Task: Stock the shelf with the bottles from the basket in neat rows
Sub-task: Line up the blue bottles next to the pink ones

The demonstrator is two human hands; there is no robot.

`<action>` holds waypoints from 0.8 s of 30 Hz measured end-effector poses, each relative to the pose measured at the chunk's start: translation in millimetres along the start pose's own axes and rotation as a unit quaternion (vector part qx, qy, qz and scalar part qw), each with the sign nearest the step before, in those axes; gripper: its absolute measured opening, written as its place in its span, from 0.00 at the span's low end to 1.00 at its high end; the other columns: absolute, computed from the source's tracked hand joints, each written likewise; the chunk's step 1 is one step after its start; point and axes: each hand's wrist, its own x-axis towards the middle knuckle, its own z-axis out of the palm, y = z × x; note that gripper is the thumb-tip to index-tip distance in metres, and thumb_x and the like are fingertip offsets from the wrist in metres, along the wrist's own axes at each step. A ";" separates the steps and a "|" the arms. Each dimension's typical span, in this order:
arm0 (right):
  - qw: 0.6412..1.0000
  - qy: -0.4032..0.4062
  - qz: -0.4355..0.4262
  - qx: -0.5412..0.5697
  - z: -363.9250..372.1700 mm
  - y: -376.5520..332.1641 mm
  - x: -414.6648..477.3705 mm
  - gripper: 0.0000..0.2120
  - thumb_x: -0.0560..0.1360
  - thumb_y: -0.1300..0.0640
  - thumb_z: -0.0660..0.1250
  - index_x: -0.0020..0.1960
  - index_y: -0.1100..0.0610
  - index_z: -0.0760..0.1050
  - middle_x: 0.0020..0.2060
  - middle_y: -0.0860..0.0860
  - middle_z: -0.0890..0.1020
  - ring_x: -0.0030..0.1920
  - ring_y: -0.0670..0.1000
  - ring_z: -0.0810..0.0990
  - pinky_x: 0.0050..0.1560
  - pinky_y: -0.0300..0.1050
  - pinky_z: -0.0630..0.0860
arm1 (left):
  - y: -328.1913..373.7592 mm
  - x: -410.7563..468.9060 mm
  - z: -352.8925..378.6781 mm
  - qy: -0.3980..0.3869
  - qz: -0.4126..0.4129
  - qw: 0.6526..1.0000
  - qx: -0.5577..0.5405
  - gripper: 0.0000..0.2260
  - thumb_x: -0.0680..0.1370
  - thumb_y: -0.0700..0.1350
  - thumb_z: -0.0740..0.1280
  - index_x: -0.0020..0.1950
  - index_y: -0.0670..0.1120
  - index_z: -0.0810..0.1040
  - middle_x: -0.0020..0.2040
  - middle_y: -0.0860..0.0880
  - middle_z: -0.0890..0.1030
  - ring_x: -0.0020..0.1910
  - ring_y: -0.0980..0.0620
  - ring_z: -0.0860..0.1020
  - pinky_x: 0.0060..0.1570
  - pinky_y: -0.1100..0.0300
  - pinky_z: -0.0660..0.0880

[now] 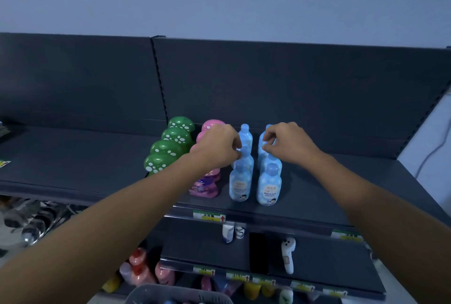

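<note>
On the dark top shelf stand four rows of bottles running front to back: green mushroom-capped bottles, pink mushroom-capped bottles, and two rows of light blue bottles. My left hand pinches the cap of a blue bottle in the middle of the left blue row. My right hand pinches the cap of a blue bottle toward the back of the right blue row. The grey basket shows at the bottom edge, below the hands.
Lower shelves hold orange, pink and yellow bottles, two small white cans and a white handheld device. Price tags line the shelf fronts. Clear bottles sit at lower left. The shelf's back panel rises behind the rows.
</note>
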 end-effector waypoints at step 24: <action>0.990 -0.120 0.056 0.049 203.4 -212.8 -131.4 0.11 0.75 0.53 0.73 0.56 0.54 0.81 0.40 0.45 0.83 0.44 0.48 0.81 0.47 0.49 0.80 | -217.3 -194.2 39.6 -0.221 -0.038 0.974 -0.024 0.08 0.73 0.47 0.74 0.51 0.48 0.85 0.51 0.45 0.85 0.52 0.44 0.83 0.54 0.50 0.81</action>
